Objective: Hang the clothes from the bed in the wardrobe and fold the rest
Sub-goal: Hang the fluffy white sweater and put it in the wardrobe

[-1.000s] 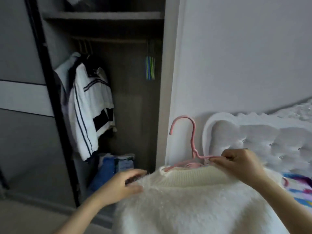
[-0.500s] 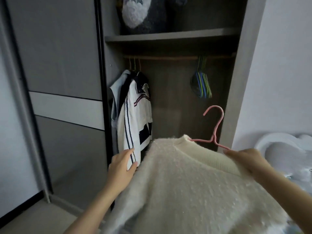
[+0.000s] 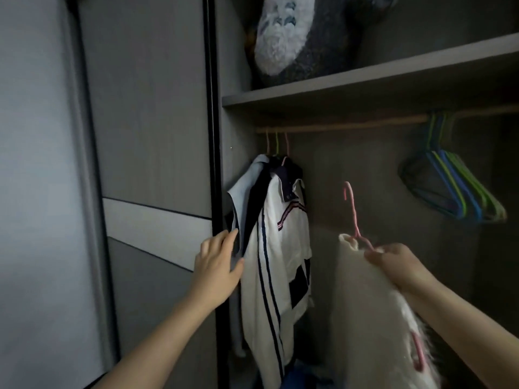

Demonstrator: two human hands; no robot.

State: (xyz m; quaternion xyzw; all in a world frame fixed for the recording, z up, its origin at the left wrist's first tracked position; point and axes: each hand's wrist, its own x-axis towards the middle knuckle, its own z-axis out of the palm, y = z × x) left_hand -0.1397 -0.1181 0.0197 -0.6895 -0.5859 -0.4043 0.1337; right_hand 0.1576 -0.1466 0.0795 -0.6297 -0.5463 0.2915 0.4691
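Head view: right grip [image 3: 393,262] pinching pink hanger [image 3: 354,217], hook upward, sweater [image 3: 370,318] hanging down; left grip [image 3: 217,265] released, touching jacket [image 3: 278,262].

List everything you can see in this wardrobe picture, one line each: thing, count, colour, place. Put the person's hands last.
plush toy: one, grey and white, on the top shelf
shelf: one, grey, above the rail
rail: one, wood-coloured, under the shelf
hung clothes: about three, white with navy stripes, dark, pale blue, left end of rail
empty hangers: a bunch, count unclear, green and blue, right end of rail
pink hanger: one, pink, inside the sweater, hook up, below the rail
fluffy sweater: one, cream, hanging from the pink hanger
sliding door: one, grey, left
left hand: fingers straight, at the hung clothes' left edge
right hand: grips the pink hanger at the sweater's neck
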